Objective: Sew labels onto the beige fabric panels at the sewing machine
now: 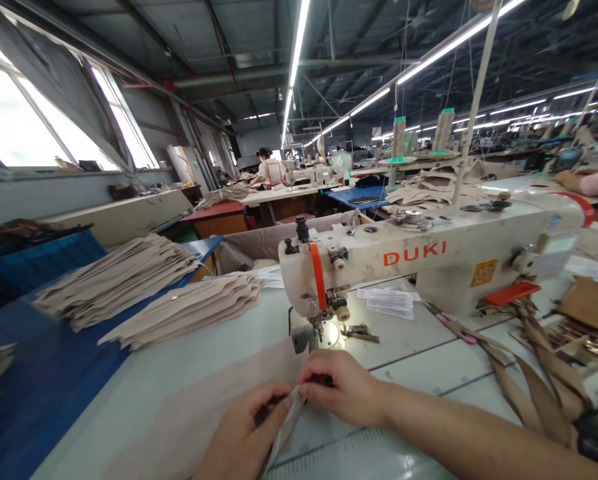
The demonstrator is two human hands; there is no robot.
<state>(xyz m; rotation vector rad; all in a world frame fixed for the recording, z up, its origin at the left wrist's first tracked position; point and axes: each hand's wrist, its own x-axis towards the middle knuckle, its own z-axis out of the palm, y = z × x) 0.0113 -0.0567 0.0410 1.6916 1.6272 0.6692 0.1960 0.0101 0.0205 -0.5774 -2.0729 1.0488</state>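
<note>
A light beige fabric piece point(213, 400) lies across the pale table in front of the sewing machine point(359, 267), its upper corner reaching close to the presser foot. My left hand point(253, 423) pinches the fabric's right edge between thumb and fingers. Just beyond it, my right hand point(341, 387) is closed on the same edge, thumb against fingertips. The edge looks folded between the two hands. Both hands are in front of the needle area, where a lamp lights the round metal plate point(329, 335). My fingers partly hide the fabric edge.
Stacked beige fabric pieces point(123, 277) and a second stack point(193, 308) lie to the left. White labels point(389, 301) rest behind the needle. Pink-handled scissors point(451, 325) and beige straps point(509, 373) lie right. A co-worker's arm point(589, 181) shows at far right.
</note>
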